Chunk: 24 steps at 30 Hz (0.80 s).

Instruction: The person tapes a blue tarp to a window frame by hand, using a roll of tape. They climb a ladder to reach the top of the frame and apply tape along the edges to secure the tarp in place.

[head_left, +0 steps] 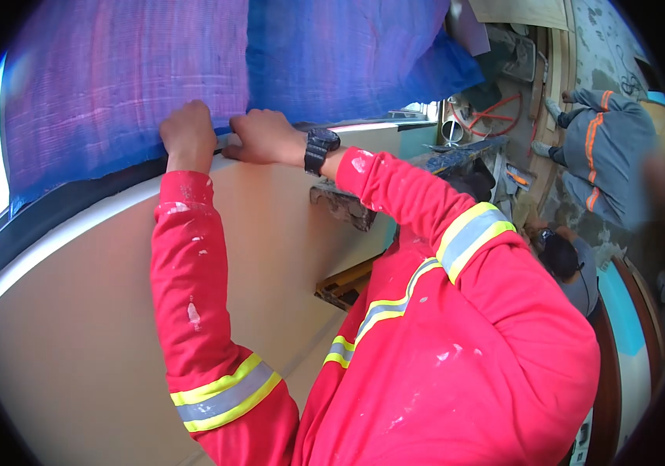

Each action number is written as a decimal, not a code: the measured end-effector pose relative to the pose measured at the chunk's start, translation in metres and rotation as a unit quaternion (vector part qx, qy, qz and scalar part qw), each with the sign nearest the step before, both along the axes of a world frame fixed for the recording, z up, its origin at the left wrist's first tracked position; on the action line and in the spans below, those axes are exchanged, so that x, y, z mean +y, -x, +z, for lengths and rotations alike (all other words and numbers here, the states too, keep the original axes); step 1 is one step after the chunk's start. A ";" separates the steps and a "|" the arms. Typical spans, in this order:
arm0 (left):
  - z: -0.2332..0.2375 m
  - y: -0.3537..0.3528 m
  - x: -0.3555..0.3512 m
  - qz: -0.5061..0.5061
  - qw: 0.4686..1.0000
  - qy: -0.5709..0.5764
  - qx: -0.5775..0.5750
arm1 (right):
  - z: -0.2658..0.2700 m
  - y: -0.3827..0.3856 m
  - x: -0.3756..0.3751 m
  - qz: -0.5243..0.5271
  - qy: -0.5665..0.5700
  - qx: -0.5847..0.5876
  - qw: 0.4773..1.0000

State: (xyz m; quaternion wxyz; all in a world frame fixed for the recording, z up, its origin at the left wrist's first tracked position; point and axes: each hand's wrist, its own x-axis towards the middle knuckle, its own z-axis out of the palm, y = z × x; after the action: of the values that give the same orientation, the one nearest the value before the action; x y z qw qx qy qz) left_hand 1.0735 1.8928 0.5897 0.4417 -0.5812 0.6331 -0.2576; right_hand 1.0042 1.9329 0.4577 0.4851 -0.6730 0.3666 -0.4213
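Sheet (193, 62): blue woven mesh, faintly ribbed, hanging above the wall.
Wall (76, 311): smooth beige panel with a white top edge.
Left grip (189, 136): closed in a fist on the sheet's lower hem.
Right grip (266, 136): curled shut on the same hem, just beside the left.
Watch (320, 147): black, chunky, on the right wrist.

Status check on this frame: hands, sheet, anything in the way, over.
Left hand and right hand fisted on edge of blue woven plastic sheet. Sheet hangs over beige wall. Nothing blocking hands.
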 end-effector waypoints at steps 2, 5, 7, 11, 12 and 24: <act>-0.003 -0.005 -0.003 0.007 1.000 -0.001 0.000 | -0.003 0.001 0.004 0.008 0.002 -0.005 1.000; -0.005 -0.005 -0.006 0.003 0.999 -0.033 -0.019 | -0.007 0.009 0.002 0.031 -0.004 -0.007 0.999; -0.002 -0.004 -0.005 -0.004 0.999 -0.049 -0.018 | -0.017 0.010 0.000 0.048 -0.020 -0.012 0.999; -0.003 0.004 0.000 0.006 0.997 -0.061 -0.036 | -0.024 0.005 0.000 0.040 -0.010 -0.048 0.998; -0.006 0.002 -0.001 0.015 0.998 -0.047 -0.037 | -0.022 0.004 0.002 0.040 -0.009 -0.040 0.998; -0.011 -0.006 -0.017 0.052 0.997 -0.054 -0.034 | -0.016 0.005 -0.003 0.043 -0.016 -0.014 0.999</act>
State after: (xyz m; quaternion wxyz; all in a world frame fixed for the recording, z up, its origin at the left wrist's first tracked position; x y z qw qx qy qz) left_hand 1.0793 1.8758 0.5783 0.5064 -0.5793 0.6000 -0.2189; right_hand 0.9988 1.9297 0.4422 0.5189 -0.6743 0.3371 -0.4029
